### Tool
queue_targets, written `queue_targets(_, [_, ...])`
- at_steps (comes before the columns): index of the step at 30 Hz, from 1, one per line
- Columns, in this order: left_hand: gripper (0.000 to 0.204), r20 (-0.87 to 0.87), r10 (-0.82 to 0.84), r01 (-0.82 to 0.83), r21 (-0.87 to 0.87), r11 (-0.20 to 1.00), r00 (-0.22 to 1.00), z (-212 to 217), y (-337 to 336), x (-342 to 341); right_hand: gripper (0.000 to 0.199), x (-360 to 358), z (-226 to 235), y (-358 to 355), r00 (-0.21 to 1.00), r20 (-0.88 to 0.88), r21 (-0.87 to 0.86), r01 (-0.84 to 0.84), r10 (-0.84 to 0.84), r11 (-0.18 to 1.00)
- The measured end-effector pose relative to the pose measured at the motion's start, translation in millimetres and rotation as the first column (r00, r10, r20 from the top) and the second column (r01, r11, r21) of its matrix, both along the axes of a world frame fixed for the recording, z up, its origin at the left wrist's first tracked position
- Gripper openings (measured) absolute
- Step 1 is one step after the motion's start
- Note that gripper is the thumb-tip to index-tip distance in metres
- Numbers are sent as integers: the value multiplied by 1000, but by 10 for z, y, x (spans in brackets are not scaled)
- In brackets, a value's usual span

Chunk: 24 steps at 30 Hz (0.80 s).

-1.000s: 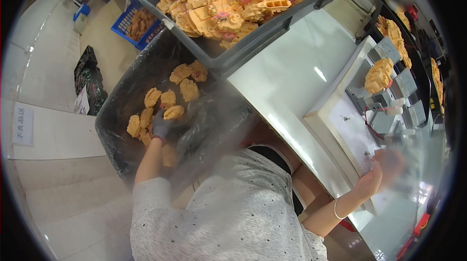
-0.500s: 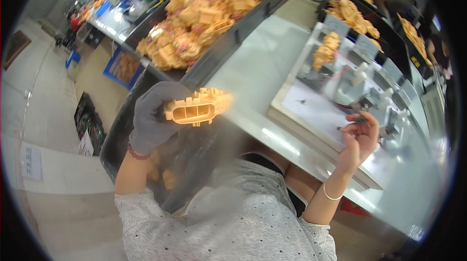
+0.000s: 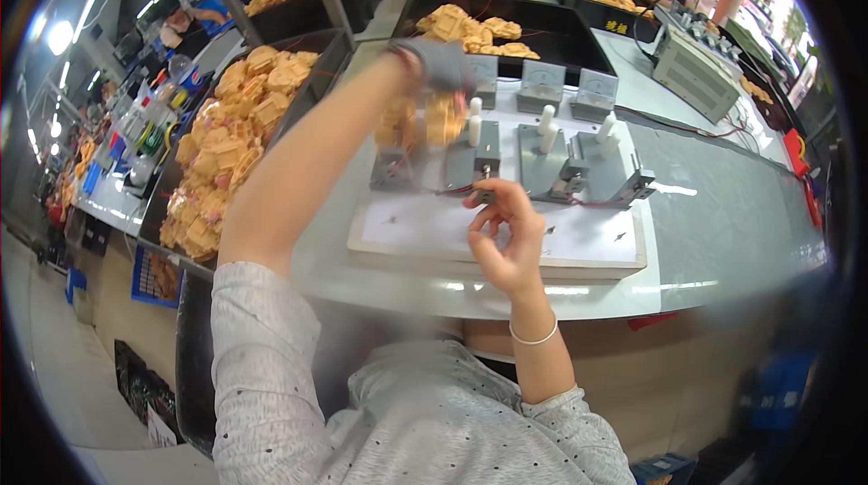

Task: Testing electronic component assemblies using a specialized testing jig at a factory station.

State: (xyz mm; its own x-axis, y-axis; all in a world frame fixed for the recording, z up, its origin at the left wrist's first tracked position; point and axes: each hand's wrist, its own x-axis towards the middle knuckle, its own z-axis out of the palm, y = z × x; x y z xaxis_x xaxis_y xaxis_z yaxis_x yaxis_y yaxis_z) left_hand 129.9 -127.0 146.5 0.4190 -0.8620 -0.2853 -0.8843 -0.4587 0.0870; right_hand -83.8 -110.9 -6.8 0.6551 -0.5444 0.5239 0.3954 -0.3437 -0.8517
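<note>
My left hand [image 3: 441,66], in a grey glove, is smeared by motion above the left part of a white fixture board [image 3: 416,247]. Just beneath its fingers shows a blurred orange plastic housing [image 3: 444,119], which it appears to grip. Beside that, a second orange housing [image 3: 396,126] sits at the leftmost grey station [image 3: 391,170]. My bare right hand [image 3: 508,236] is at the front of the neighbouring grey station [image 3: 472,150], its fingers curled on a small dark grey block [image 3: 485,197]. The thumb is lower and apart from the block.
A black bin [image 3: 336,49] heaped with orange housings [image 3: 240,137] stands at left. Another black tray [image 3: 561,33] lies behind several grey meters [image 3: 542,78]. A beige instrument box [image 3: 694,69] is at far right. Small screws [image 3: 620,236] lie on the board. Other people sit beyond.
My left hand has swung with the housing from beside the bin to over the fixture board. My right hand stays at the small block. The view has turned toward the bench.
</note>
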Motion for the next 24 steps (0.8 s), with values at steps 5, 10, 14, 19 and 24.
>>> queue_targets(5, [41,113,-451,455,-12,890,885,-553,-188,426,46,-6,42,22,999,46,-5,9,-9,1000])
queue_targets(10, [29,-264,-153,124,-122,985,952,-182,-62,721,48,-15,79,25,999,50,-37,15,-13,999])
queue_targets(14, [23,187,-587,582,87,809,788,-296,-260,371,48,-26,65,6,999,32,-18,23,-22,1000])
queue_targets(19, [23,61,-542,545,-119,830,838,-733,-477,585,52,-19,61,33,1000,-9,-21,-9,9,1000])
queue_targets(24, [32,-120,-179,172,-66,983,977,-850,-516,201,52,-29,68,-6,999,36,-81,28,-25,996])
